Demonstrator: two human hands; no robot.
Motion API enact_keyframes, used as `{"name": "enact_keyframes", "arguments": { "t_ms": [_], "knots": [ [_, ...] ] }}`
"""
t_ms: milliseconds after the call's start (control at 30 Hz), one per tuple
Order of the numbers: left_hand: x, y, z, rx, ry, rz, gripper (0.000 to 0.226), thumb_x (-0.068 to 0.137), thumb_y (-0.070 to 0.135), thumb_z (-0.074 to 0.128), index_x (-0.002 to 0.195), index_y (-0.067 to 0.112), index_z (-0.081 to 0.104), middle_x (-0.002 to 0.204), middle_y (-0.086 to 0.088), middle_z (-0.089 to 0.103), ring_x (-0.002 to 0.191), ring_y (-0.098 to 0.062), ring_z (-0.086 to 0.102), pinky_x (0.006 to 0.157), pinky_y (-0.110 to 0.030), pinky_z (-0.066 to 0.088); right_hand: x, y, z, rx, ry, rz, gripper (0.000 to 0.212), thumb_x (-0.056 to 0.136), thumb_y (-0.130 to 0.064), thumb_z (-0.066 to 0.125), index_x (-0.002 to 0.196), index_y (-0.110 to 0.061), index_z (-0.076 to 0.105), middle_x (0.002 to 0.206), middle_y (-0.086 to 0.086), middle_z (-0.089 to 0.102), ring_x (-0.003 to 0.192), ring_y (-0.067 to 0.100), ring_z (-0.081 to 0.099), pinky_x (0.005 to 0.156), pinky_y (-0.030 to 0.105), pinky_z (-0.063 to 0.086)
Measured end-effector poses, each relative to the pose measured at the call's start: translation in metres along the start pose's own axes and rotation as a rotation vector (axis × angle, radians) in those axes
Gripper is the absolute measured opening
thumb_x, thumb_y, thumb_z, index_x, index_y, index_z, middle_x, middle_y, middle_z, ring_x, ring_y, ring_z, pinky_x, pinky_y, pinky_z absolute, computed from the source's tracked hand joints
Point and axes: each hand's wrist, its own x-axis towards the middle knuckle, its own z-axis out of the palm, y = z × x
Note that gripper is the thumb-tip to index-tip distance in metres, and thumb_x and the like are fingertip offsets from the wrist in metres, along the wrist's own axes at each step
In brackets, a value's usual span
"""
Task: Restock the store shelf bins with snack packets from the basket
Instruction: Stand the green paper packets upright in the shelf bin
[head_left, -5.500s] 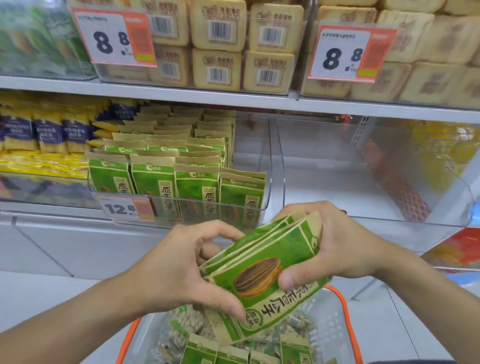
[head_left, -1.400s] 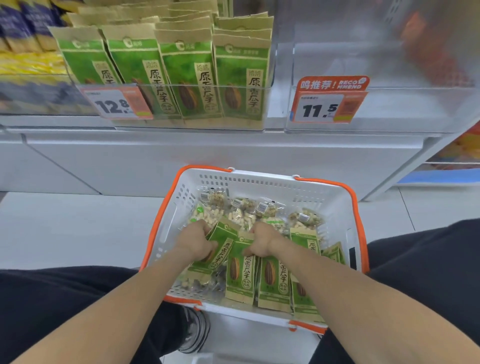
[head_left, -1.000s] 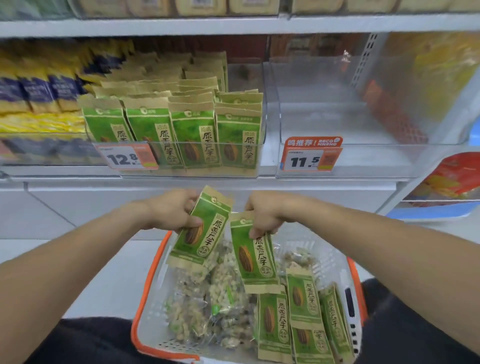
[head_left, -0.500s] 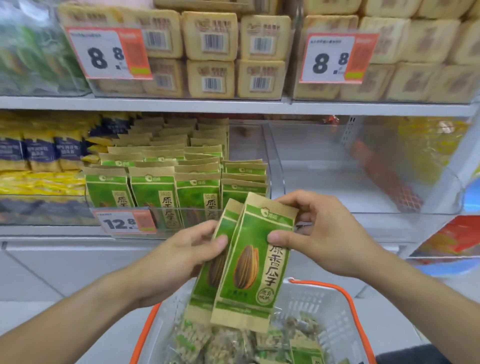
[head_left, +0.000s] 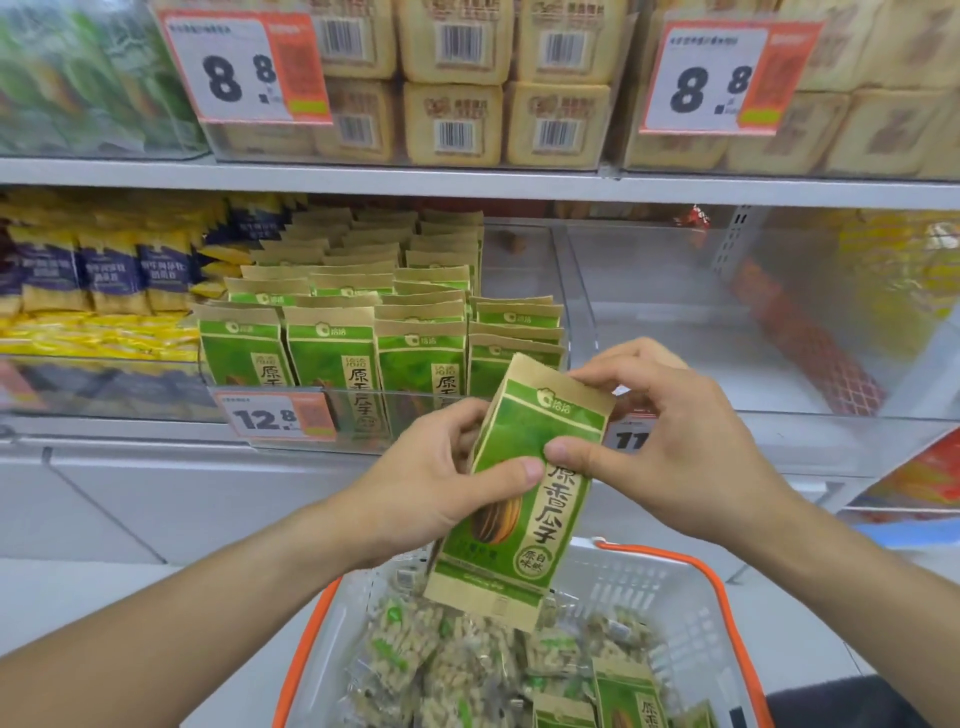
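Both hands hold green sunflower seed packets (head_left: 514, 525) stacked upright in front of the shelf. My left hand (head_left: 431, 483) grips the stack's left edge with the thumb on its face. My right hand (head_left: 654, 447) pinches the top and face from the right. Behind them stands the clear bin of green packets (head_left: 363, 353), several rows deep, with a 12.8 price tag (head_left: 275, 421). Below is the white basket with orange rim (head_left: 722, 597), holding clear nut packets (head_left: 447, 665) and more green packets (head_left: 639, 701).
To the right of the green packets is a clear bin (head_left: 727, 322) with a bare floor, its price tag partly hidden by my right hand. Blue and yellow packets (head_left: 93, 291) fill the bin on the left. Tan boxed goods (head_left: 457, 119) line the upper shelf.
The two packets have been squared into one stack and lifted slightly toward the green bin. Both hands have closed in tighter on it.
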Motion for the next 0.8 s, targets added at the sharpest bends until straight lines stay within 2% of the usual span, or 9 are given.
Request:
{"name": "enact_keyframes", "arguments": {
  "t_ms": [133, 233, 267, 367, 467, 567, 700, 800],
  "knots": [
    [-0.002, 0.007, -0.005, 0.077, 0.031, 0.105, 0.044, 0.078, 0.024, 0.082, 0.115, 0.009, 0.061, 0.104, -0.009, 0.075, 0.095, -0.024, 0.073, 0.079, -0.033, 0.06, 0.0, -0.002, -0.005, -0.015, -0.021, -0.07, 0.054, 0.069, -0.046, 0.088, 0.114, -0.037, 0.06, 0.114, -0.016, 0.059, 0.107, 0.006, 0.062, 0.086, 0.026, 0.053],
    [-0.005, 0.01, -0.009, 0.163, -0.031, 0.138, 0.042, 0.076, 0.024, 0.083, 0.112, 0.012, 0.065, 0.103, -0.008, 0.075, 0.094, -0.025, 0.073, 0.08, -0.037, 0.059, 0.004, -0.005, -0.015, 0.221, -0.285, 0.117, 0.082, 0.061, -0.038, 0.092, 0.13, -0.036, 0.048, 0.11, -0.007, 0.069, 0.09, 0.013, 0.073, 0.078, 0.036, 0.06],
    [-0.006, 0.011, -0.01, 0.199, -0.055, 0.14, 0.038, 0.077, 0.019, 0.083, 0.11, 0.012, 0.066, 0.101, -0.007, 0.075, 0.093, -0.024, 0.073, 0.079, -0.036, 0.059, 0.005, -0.005, -0.018, 0.249, -0.386, 0.152, 0.083, 0.059, -0.033, 0.094, 0.13, -0.034, 0.05, 0.105, -0.003, 0.073, 0.086, 0.015, 0.075, 0.075, 0.038, 0.06],
    [-0.009, 0.015, -0.01, 0.273, -0.116, 0.13, 0.032, 0.078, 0.01, 0.082, 0.107, 0.014, 0.069, 0.098, -0.006, 0.076, 0.09, -0.023, 0.073, 0.078, -0.034, 0.059, 0.005, -0.008, -0.019, 0.158, -0.535, 0.074, 0.057, 0.06, -0.033, 0.095, 0.11, -0.024, 0.068, 0.094, 0.001, 0.077, 0.085, 0.024, 0.074, 0.074, 0.05, 0.058],
    [-0.01, 0.017, -0.009, 0.335, -0.067, 0.175, 0.035, 0.078, 0.014, 0.083, 0.11, 0.018, 0.07, 0.099, -0.001, 0.076, 0.092, -0.019, 0.073, 0.081, -0.037, 0.059, 0.003, -0.01, -0.015, 0.162, -0.468, 0.068, 0.049, 0.064, -0.035, 0.093, 0.105, -0.023, 0.071, 0.092, 0.0, 0.077, 0.084, 0.024, 0.073, 0.075, 0.053, 0.057],
    [-0.008, 0.021, -0.01, 0.429, 0.054, 0.23, 0.047, 0.073, 0.032, 0.085, 0.115, 0.025, 0.064, 0.103, 0.01, 0.075, 0.095, -0.006, 0.071, 0.084, -0.033, 0.058, 0.004, -0.012, -0.015, 0.158, -0.374, 0.075, 0.038, 0.07, -0.035, 0.088, 0.101, -0.022, 0.071, 0.087, -0.001, 0.077, 0.079, 0.02, 0.074, 0.071, 0.051, 0.059],
    [-0.008, 0.025, -0.02, 0.542, 0.024, 0.162, 0.071, 0.061, 0.049, 0.088, 0.122, 0.033, 0.056, 0.113, 0.019, 0.07, 0.106, 0.003, 0.065, 0.095, -0.029, 0.053, 0.01, -0.007, -0.025, 0.215, -0.269, 0.113, 0.038, 0.069, -0.03, 0.081, 0.097, -0.008, 0.068, 0.084, 0.005, 0.077, 0.077, 0.021, 0.075, 0.068, 0.037, 0.062],
    [-0.008, 0.023, -0.026, 0.487, 0.06, 0.145, 0.064, 0.057, 0.042, 0.09, 0.114, 0.027, 0.063, 0.107, 0.014, 0.073, 0.101, -0.003, 0.069, 0.093, -0.036, 0.055, 0.013, -0.005, -0.036, 0.313, -0.258, 0.159, 0.039, 0.069, -0.017, 0.079, 0.103, -0.001, 0.066, 0.087, 0.007, 0.078, 0.077, 0.021, 0.076, 0.064, 0.028, 0.06]
  ]
}}
